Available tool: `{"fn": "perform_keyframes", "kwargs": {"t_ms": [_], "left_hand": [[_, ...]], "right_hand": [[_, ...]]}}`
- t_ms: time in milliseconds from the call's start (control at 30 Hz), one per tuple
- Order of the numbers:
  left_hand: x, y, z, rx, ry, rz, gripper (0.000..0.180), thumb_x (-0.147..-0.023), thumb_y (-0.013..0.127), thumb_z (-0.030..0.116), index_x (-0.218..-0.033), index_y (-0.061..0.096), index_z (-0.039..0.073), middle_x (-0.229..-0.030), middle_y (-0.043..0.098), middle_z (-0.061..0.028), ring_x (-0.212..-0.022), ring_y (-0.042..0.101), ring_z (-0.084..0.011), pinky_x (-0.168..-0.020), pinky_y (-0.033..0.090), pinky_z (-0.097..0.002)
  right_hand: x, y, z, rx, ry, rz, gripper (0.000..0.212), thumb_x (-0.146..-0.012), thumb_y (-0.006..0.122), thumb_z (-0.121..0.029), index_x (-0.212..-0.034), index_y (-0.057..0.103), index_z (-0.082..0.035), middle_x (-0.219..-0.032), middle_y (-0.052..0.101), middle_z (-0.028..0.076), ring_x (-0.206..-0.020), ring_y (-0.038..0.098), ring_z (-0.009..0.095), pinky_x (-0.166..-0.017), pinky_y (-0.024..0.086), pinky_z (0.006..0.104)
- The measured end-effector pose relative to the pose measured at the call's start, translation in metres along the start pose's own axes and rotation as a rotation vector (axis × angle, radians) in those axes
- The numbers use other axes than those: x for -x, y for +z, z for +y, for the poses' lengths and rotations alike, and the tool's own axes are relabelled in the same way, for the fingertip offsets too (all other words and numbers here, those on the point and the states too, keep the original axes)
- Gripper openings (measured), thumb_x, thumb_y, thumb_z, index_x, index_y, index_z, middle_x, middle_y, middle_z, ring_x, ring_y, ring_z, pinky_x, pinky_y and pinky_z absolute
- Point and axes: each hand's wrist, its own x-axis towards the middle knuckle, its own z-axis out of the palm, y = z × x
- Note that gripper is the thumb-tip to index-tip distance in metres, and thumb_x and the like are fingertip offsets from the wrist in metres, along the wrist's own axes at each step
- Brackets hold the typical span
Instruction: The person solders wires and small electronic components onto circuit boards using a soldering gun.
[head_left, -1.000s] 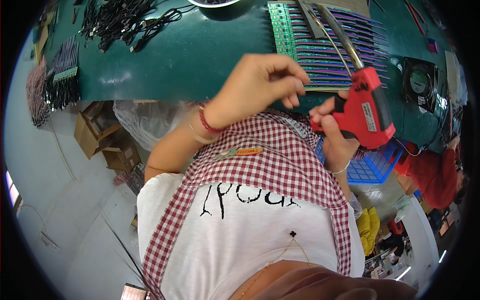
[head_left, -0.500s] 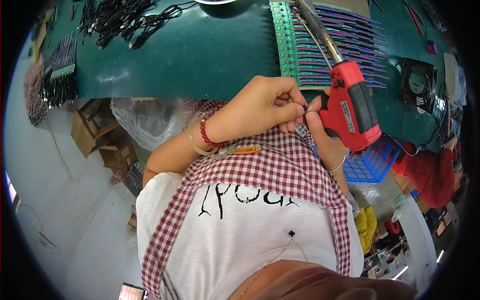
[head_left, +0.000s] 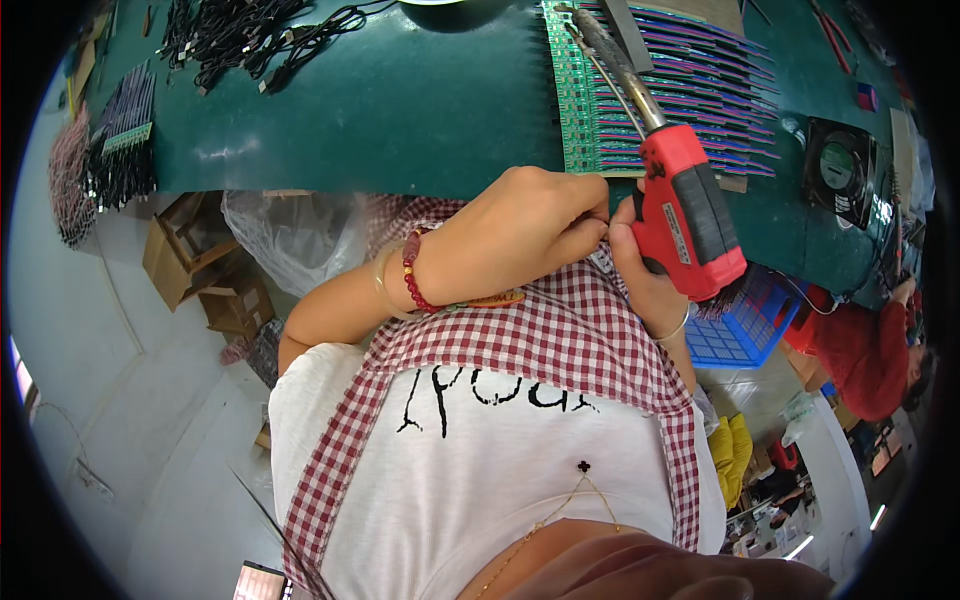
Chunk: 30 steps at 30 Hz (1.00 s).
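My right hand is closed on a red and black soldering gun, whose long metal barrel points up and away over the table. Close beside it, at the apron front, my left hand is closed, its fingers curled inward near my right fingertips. Whatever the left fingers hold is hidden by the back of the hand. Just beyond the gun lies a row of green circuit boards with thin coloured wires running off to the right. The gun's tip hangs above these boards.
Black cables are heaped at the far left of the green table. Wired boards hang over its left edge. A black fan stands at right, above a blue basket. Someone in red sits beyond.
The left hand has rolled over, so its back now hides the fingertips. The soldering gun has shifted slightly left, and a dark bar now shows by its barrel.
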Motion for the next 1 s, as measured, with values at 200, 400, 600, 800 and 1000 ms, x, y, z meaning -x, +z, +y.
{"fn": "perform_keyframes", "kwargs": {"t_ms": [200,400,600,800,1000], "left_hand": [[-0.004,-0.024,-0.025,0.301,-0.45,-0.127,0.008,-0.079,0.057,0.006,-0.079,0.056,-0.003,-0.063,0.059,-0.0063,-0.054,0.056,-0.0079,-0.048,0.045,-0.0215],[-0.023,-0.036,-0.055,0.434,-0.532,-0.136,0.013,-0.083,0.055,0.011,-0.077,0.056,0.0,-0.064,0.059,-0.0044,-0.05,0.053,-0.0061,-0.044,0.04,-0.0177],[-0.035,-0.042,-0.059,0.359,-0.56,-0.217,0.015,-0.083,0.057,0.013,-0.074,0.056,0.0,-0.063,0.059,-0.0034,-0.049,0.052,-0.0052,-0.043,0.039,-0.0174],[-0.04,-0.047,-0.062,0.381,-0.586,-0.28,0.013,-0.082,0.056,0.011,-0.076,0.057,0.0,-0.063,0.058,-0.0036,-0.048,0.051,-0.005,-0.043,0.039,-0.0171],[-0.042,-0.048,-0.063,0.381,-0.579,-0.302,0.012,-0.08,0.057,0.012,-0.076,0.057,0.0,-0.062,0.058,-0.0036,-0.047,0.05,-0.0051,-0.043,0.039,-0.0173]], "right_hand": [[0.009,-0.004,0.011,-0.237,0.118,0.202,0.04,-0.082,0.055,0.002,-0.12,0.041,0.004,-0.082,0.055,0.009,-0.072,0.053,0.014,-0.066,0.046,0.0279],[0.037,-0.032,0.03,-0.229,0.196,0.294,0.041,-0.086,0.058,-0.014,-0.118,0.044,0.006,-0.063,0.048,0.006,-0.055,0.045,0.013,-0.058,0.043,0.0286],[0.072,-0.037,0.04,-0.365,0.288,0.235,0.045,-0.085,0.058,-0.021,-0.119,0.044,0.005,-0.062,0.046,0.005,-0.056,0.043,0.013,-0.055,0.037,0.0268],[0.085,-0.036,0.049,-0.27,0.296,0.193,0.044,-0.084,0.06,-0.022,-0.117,0.046,0.003,-0.066,0.048,0.006,-0.057,0.043,0.013,-0.056,0.037,0.027],[0.091,-0.035,0.057,-0.198,0.301,0.184,0.042,-0.083,0.061,-0.019,-0.115,0.047,0.004,-0.07,0.05,0.007,-0.061,0.046,0.013,-0.058,0.039,0.0273]]}}
